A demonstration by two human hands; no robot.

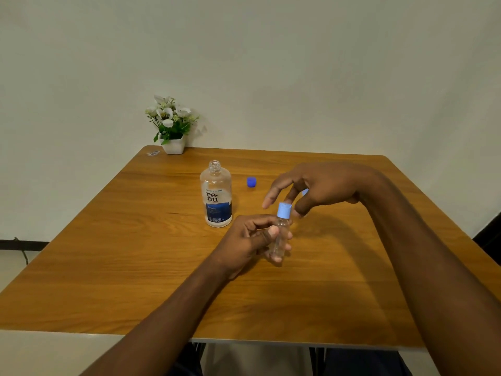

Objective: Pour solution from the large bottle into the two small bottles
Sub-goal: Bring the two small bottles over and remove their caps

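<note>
Steadied upright for cap work: small clear bottle gripped by left hand. Spread right hand hovers at its light-blue cap, contact unclear. Beyond left hand, uncapped renu bottle and dark-blue cap stand ready for pouring.

Potted white flowers at far corner of wooden table

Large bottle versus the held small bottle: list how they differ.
The large bottle stands uncapped on the table; the small bottle, capped light blue, is held in the left hand. The large bottle bears a printed label; the small bottle is plain. Both are clear.
</note>
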